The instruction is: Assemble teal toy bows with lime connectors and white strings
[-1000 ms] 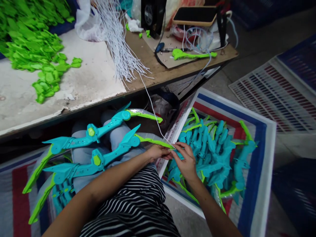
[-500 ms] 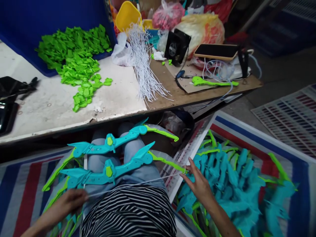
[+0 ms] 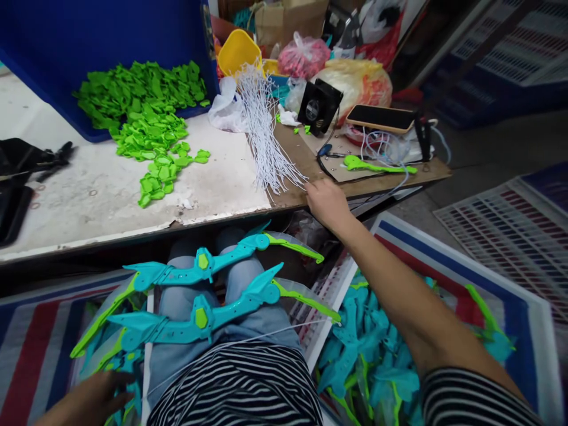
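Note:
Two turquoise toy bows with lime-green limbs lie across my lap, the far bow (image 3: 177,275) and the near bow (image 3: 235,307). A white string (image 3: 266,332) runs from the near bow's right tip down toward the lower left. My right hand (image 3: 328,204) is at the table's front edge, its fingers pinched at the loose ends of the bundle of white strings (image 3: 270,148). My left hand (image 3: 95,396) is low at the left by the near bow's left limb, fingers apart; its fingertips look dark and partly blurred.
A blue bin (image 3: 39,65) spills small green pieces (image 3: 151,133) onto the table (image 3: 222,183). Right of the strings are a black fan (image 3: 317,106), a phone (image 3: 380,118) and cables. Crates of bows flank me, one with a striped lining (image 3: 528,319) at right.
My right hand has left the near bow's right tip and reached forward to the string bundle. My left hand has let go of the string and moved lower left.

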`<state>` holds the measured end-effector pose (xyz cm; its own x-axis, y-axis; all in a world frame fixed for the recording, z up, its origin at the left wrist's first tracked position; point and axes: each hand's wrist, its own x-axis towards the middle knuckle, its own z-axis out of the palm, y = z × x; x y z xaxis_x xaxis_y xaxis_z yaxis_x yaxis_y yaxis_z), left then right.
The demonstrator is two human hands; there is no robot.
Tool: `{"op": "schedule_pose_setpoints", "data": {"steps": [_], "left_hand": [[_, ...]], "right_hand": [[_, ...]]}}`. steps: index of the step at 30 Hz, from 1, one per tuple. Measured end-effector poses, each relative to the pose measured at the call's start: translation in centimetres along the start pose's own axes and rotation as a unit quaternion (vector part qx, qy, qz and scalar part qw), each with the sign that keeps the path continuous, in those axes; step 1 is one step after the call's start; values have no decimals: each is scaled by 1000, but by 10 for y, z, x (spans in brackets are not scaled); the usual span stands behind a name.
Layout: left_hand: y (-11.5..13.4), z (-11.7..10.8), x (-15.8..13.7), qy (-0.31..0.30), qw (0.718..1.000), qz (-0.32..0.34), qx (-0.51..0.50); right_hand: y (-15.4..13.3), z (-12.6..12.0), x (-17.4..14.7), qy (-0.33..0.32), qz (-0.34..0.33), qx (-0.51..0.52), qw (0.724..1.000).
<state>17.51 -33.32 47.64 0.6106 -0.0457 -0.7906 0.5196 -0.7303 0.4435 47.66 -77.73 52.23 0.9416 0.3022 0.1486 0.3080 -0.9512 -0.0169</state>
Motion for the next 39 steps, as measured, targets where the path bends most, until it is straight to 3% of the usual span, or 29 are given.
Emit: {"op": "schedule_pose_setpoints", "data": {"steps": [2, 4, 6, 9, 11, 13, 14, 16, 18, 21, 29, 36, 39], "left_hand": [[43, -17, 3, 0, 999, 30, 31], [94, -24, 14, 62, 990, 124, 27], [146, -19, 34, 112, 965, 239, 0], [211, 6, 81, 106, 932, 343, -48], [243, 26, 116, 58, 933, 343, -94], [265, 45, 146, -33, 944, 285, -164], [273, 53, 158, -92, 945, 240, -203], [282, 67, 177, -208, 929, 146, -270], [284, 79, 187, -307, 901, 81, -297], [284, 95, 196, -382, 872, 52, -301], [316, 132, 216, -364, 855, 60, -364], [323, 145, 225, -381, 845, 60, -369], [323, 148, 227, -383, 838, 69, -382]], "right_hand": [[-10, -3, 25, -39, -1, -19, 999], [-12, -4, 29, -48, 19, -14, 999], [-5, -6, 14, -47, 35, -11, 998], [18, -2, -34, -119, 55, 95, 987], [30, 7, -77, -201, 91, 270, 937], [34, 22, -118, -207, 154, 429, 866], [32, 30, -135, -169, 193, 475, 842], [24, 46, -160, -60, 261, 504, 821], [14, 58, -171, 23, 296, 487, 821], [6, 68, -173, 56, 308, 461, 831], [12, 85, -172, 33, 306, 460, 833], [13, 101, -172, 133, 186, 363, 903], [13, 106, -174, 157, 152, 338, 916]]}}
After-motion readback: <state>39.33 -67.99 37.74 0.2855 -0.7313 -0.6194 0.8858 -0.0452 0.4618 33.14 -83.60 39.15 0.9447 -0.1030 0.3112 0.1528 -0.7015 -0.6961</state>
